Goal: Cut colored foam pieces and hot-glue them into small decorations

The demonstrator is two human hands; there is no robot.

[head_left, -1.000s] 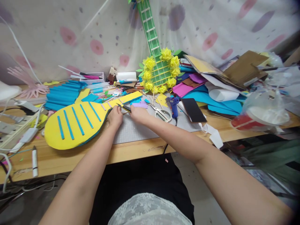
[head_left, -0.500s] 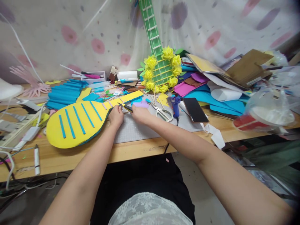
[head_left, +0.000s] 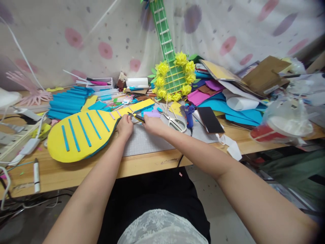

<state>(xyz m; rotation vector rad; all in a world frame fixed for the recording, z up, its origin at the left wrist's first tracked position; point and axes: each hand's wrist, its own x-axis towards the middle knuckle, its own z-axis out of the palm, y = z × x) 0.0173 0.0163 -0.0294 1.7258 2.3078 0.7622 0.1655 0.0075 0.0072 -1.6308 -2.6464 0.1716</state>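
My right hand [head_left: 153,124] is closed around a yellow-and-black utility knife [head_left: 138,117], its tip pointing left toward my other hand. Pinched fingers of my left hand [head_left: 125,126] meet near that tip; whatever they hold is too small to make out. Just beside the left hand lies a yellow cardboard guitar shape [head_left: 76,147] with blue strips on its round body and pale purple strips on its neck. Its neck runs behind both hands. A grey cutting mat [head_left: 142,145] spreads beneath them.
Scissors [head_left: 177,124], a blue glue gun [head_left: 189,117] and a phone [head_left: 210,120] lie on the right. Behind leans a green guitar [head_left: 175,79] with yellow flowers. Blue paper [head_left: 243,115] is piled at right, near a bagged cup [head_left: 269,130]. A marker [head_left: 37,176] lies front left.
The view has shifted slightly. Both hands stay close together at the guitar's neck, with the utility knife still in the right hand.
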